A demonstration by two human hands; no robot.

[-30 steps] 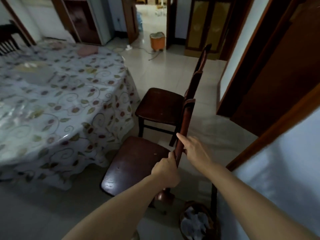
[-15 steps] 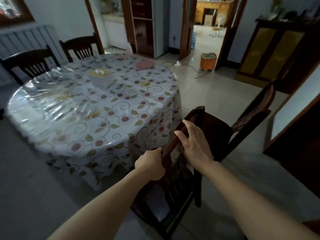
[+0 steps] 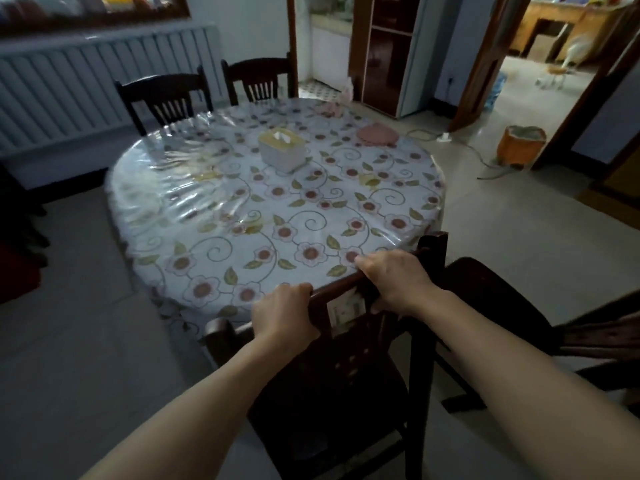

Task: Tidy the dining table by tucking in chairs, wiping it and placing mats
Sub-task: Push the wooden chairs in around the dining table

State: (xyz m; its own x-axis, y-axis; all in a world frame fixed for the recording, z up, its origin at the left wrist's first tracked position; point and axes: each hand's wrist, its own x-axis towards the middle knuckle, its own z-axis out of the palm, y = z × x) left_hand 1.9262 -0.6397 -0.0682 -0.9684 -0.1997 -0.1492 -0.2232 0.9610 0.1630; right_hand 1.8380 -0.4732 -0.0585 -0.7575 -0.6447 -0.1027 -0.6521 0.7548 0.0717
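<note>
Head view: left hand [image 3: 282, 315] and right hand [image 3: 394, 280] are both gripping the chair [image 3: 346, 375] top rail, chair sitting against the table [image 3: 277, 202] edge. Tissue box [image 3: 281, 150] is holding tissues; pink mats [image 3: 377, 135] are lying far side.

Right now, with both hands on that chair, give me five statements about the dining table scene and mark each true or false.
1. Both the left hand and the right hand grip the top rail of the dark wooden chair. True.
2. A tissue box stands on the floral tablecloth. True.
3. The pink mats lie on the floor. False: they lie on the table, near its far right edge.
4. No chairs stand at the table's far side. False: two slat-backed chairs stand there.
5. An orange bin stands on the floor near the doorway. True.
</note>
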